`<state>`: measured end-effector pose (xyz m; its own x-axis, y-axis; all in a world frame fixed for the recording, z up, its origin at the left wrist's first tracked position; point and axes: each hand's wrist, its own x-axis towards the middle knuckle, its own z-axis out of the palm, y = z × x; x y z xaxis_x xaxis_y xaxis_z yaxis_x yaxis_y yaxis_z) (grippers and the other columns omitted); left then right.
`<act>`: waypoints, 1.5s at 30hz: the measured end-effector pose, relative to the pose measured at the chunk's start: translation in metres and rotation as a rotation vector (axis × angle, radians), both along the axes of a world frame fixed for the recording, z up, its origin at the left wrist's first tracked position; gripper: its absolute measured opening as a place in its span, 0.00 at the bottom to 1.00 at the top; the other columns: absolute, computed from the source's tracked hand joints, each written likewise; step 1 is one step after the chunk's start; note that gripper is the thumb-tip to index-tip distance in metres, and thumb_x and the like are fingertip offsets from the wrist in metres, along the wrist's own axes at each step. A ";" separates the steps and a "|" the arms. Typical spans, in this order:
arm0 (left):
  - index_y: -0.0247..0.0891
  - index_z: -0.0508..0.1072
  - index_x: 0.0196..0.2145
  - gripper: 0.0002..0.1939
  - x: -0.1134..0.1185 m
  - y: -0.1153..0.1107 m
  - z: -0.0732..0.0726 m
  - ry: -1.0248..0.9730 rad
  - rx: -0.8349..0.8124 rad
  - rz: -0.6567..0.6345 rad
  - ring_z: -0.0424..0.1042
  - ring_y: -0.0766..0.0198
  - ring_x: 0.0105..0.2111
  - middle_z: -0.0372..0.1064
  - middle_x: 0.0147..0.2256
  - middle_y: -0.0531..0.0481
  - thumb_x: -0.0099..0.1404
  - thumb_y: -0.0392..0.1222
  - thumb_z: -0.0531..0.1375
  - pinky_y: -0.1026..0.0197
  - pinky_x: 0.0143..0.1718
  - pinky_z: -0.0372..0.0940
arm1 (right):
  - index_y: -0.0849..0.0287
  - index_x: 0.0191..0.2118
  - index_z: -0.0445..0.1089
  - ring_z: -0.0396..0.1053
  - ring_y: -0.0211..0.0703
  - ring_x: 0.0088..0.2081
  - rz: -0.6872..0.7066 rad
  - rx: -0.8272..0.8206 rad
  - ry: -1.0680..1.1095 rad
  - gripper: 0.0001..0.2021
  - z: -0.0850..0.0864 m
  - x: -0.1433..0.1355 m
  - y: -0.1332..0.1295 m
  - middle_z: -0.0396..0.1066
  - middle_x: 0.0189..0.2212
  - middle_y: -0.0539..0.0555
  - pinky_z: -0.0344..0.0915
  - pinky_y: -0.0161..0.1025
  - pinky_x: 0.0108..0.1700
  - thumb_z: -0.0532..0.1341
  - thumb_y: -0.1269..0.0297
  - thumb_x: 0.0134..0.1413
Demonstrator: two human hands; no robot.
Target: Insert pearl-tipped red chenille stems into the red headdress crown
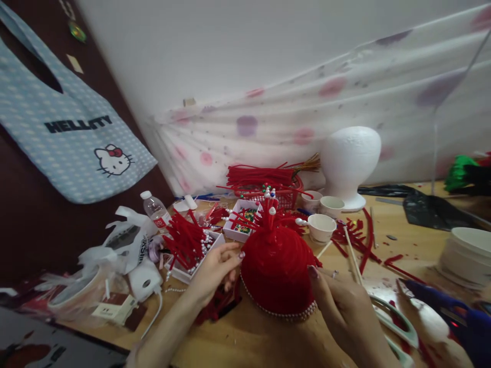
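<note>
Between my hands a red domed hat (274,268) stands on the table, with a string of pearl-like beads (264,308) along its lower edge. A tuft of red stems (271,220) tipped with white, blue and green beads rises from its top. My left hand (218,268) is at the hat's left side, fingers loosely curved and apart, the thumb tip at or very near the red surface; contact is hard to tell. On the right side my right hand (341,301) has its thumb against the hat's edge, fingers bent; the far fingertips are partly hidden.
White boxes with red stems (184,240) and small beads (245,221) stand at left. Behind are a red basket (284,198), a foam head (351,163) and paper cups (321,227). Scissors (397,322) and a blue glue gun (445,312) lie at right.
</note>
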<state>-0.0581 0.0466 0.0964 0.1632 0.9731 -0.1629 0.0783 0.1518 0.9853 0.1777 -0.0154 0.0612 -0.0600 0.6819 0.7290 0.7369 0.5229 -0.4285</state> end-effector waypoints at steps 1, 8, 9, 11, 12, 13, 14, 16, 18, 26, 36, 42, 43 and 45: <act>0.34 0.68 0.47 0.28 0.007 0.005 -0.004 -0.072 -0.003 0.015 0.55 0.75 0.14 0.59 0.19 0.62 0.51 0.50 0.68 0.72 0.12 0.50 | 0.57 0.18 0.56 0.57 0.31 0.17 -0.005 0.000 -0.008 0.23 0.002 0.000 0.000 0.57 0.14 0.46 0.51 0.32 0.23 0.48 0.64 0.68; 0.36 0.67 0.30 0.21 0.032 0.042 0.001 -0.163 0.218 0.014 0.52 0.77 0.15 0.58 0.21 0.59 0.51 0.56 0.66 0.71 0.13 0.45 | 0.57 0.19 0.58 0.58 0.33 0.16 -0.074 -0.017 -0.088 0.23 0.004 0.002 0.004 0.59 0.14 0.47 0.49 0.34 0.22 0.48 0.62 0.68; 0.35 0.68 0.30 0.20 0.034 0.045 0.003 -0.137 0.253 0.003 0.52 0.76 0.15 0.58 0.20 0.59 0.53 0.56 0.65 0.71 0.13 0.46 | 0.57 0.19 0.58 0.59 0.34 0.16 -0.088 -0.008 -0.100 0.23 0.005 0.002 0.005 0.59 0.14 0.47 0.49 0.35 0.22 0.48 0.61 0.68; 0.34 0.71 0.32 0.18 0.035 0.048 0.007 -0.063 0.337 -0.024 0.53 0.74 0.13 0.59 0.17 0.59 0.55 0.54 0.63 0.69 0.13 0.48 | 0.56 0.20 0.59 0.60 0.35 0.18 -0.099 0.014 -0.130 0.21 0.009 0.003 0.008 0.61 0.15 0.48 0.50 0.35 0.23 0.49 0.61 0.67; 0.34 0.73 0.32 0.16 0.036 0.050 0.010 -0.019 0.386 -0.037 0.54 0.73 0.13 0.59 0.16 0.59 0.56 0.52 0.63 0.68 0.14 0.50 | 0.56 0.22 0.60 0.62 0.36 0.20 -0.092 0.020 -0.141 0.19 0.013 0.002 0.010 0.62 0.17 0.49 0.52 0.35 0.23 0.50 0.61 0.66; 0.34 0.74 0.32 0.13 0.037 0.050 0.013 0.026 0.440 -0.046 0.57 0.71 0.14 0.61 0.16 0.58 0.57 0.49 0.63 0.67 0.15 0.52 | 0.56 0.24 0.63 0.64 0.38 0.22 -0.076 0.023 -0.149 0.17 0.017 0.001 0.012 0.64 0.20 0.50 0.55 0.35 0.24 0.51 0.61 0.65; 0.35 0.75 0.31 0.10 0.038 0.051 0.016 0.069 0.498 -0.049 0.61 0.69 0.16 0.64 0.17 0.56 0.57 0.46 0.63 0.66 0.18 0.56 | 0.57 0.28 0.66 0.67 0.39 0.25 -0.048 0.021 -0.155 0.14 0.022 -0.001 0.015 0.67 0.23 0.51 0.59 0.35 0.27 0.52 0.62 0.65; 0.37 0.76 0.29 0.03 0.040 0.052 0.025 0.148 0.617 -0.048 0.68 0.64 0.26 0.71 0.24 0.52 0.57 0.39 0.63 0.63 0.27 0.63 | 0.57 0.38 0.70 0.70 0.43 0.34 0.018 0.013 -0.174 0.09 0.032 -0.006 0.020 0.70 0.32 0.55 0.65 0.38 0.34 0.53 0.65 0.63; 0.38 0.77 0.28 0.02 0.042 0.053 0.032 0.219 0.706 -0.061 0.71 0.60 0.34 0.74 0.30 0.49 0.57 0.35 0.63 0.60 0.37 0.65 | 0.58 0.44 0.71 0.70 0.47 0.40 0.038 0.011 -0.208 0.10 0.038 -0.012 0.026 0.70 0.38 0.59 0.68 0.43 0.40 0.55 0.66 0.61; 0.36 0.77 0.29 0.06 0.044 0.058 0.033 0.364 0.779 -0.127 0.73 0.60 0.28 0.76 0.28 0.48 0.60 0.35 0.60 0.59 0.34 0.66 | 0.59 0.49 0.70 0.67 0.51 0.43 0.039 0.006 -0.242 0.12 0.032 -0.018 0.042 0.67 0.41 0.61 0.69 0.50 0.43 0.58 0.66 0.61; 0.36 0.76 0.29 0.06 0.049 0.064 0.022 0.239 0.738 -0.190 0.73 0.60 0.32 0.77 0.30 0.48 0.59 0.38 0.60 0.60 0.37 0.67 | 0.54 0.47 0.72 0.64 0.55 0.45 0.037 -0.023 -0.337 0.11 0.033 -0.020 0.043 0.65 0.42 0.61 0.67 0.54 0.46 0.57 0.67 0.61; 0.35 0.76 0.29 0.07 0.053 0.068 0.009 0.136 0.707 -0.160 0.71 0.61 0.34 0.75 0.31 0.49 0.58 0.40 0.61 0.60 0.40 0.65 | 0.55 0.47 0.73 0.64 0.54 0.44 0.023 -0.025 -0.364 0.11 0.035 -0.020 0.041 0.67 0.41 0.62 0.67 0.54 0.45 0.57 0.65 0.61; 0.35 0.76 0.28 0.07 0.053 0.069 0.007 0.121 0.708 -0.157 0.71 0.61 0.35 0.74 0.31 0.49 0.58 0.40 0.61 0.60 0.41 0.64 | 0.55 0.47 0.73 0.64 0.54 0.43 0.020 -0.029 -0.369 0.12 0.035 -0.020 0.041 0.67 0.41 0.62 0.67 0.54 0.46 0.57 0.65 0.61; 0.35 0.76 0.28 0.07 0.053 0.069 0.004 0.090 0.707 -0.155 0.70 0.61 0.36 0.73 0.32 0.49 0.58 0.40 0.61 0.61 0.41 0.64 | 0.56 0.47 0.73 0.64 0.54 0.43 0.017 -0.030 -0.371 0.12 0.036 -0.021 0.041 0.66 0.41 0.62 0.66 0.54 0.46 0.56 0.65 0.62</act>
